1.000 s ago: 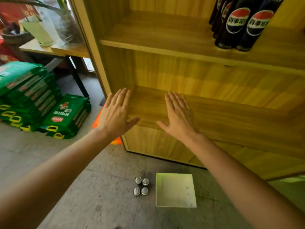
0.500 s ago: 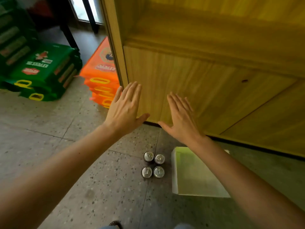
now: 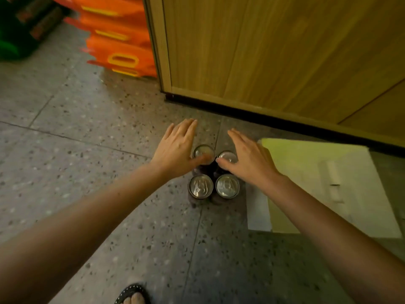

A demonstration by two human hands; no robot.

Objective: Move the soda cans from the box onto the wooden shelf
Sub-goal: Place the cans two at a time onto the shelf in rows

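Note:
Several dark soda cans with silver tops stand upright in a tight square on the speckled floor; the near pair is fully visible. My left hand hovers open over the far left can, its thumb across the lid. My right hand hovers open over the far right can, thumb at the lid's edge. Neither hand holds a can. The pale green box sits open on the floor just right of the cans. The wooden shelf's lower cabinet panel stands behind.
Orange packs are stacked on the floor left of the cabinet, with green packs further left. A black plinth runs along the cabinet's base. My sandalled foot shows at the bottom edge.
The view has tilted down from the shelf to the floor. Both hands have dropped from in front of the cabinet to just above the far pair of cans.

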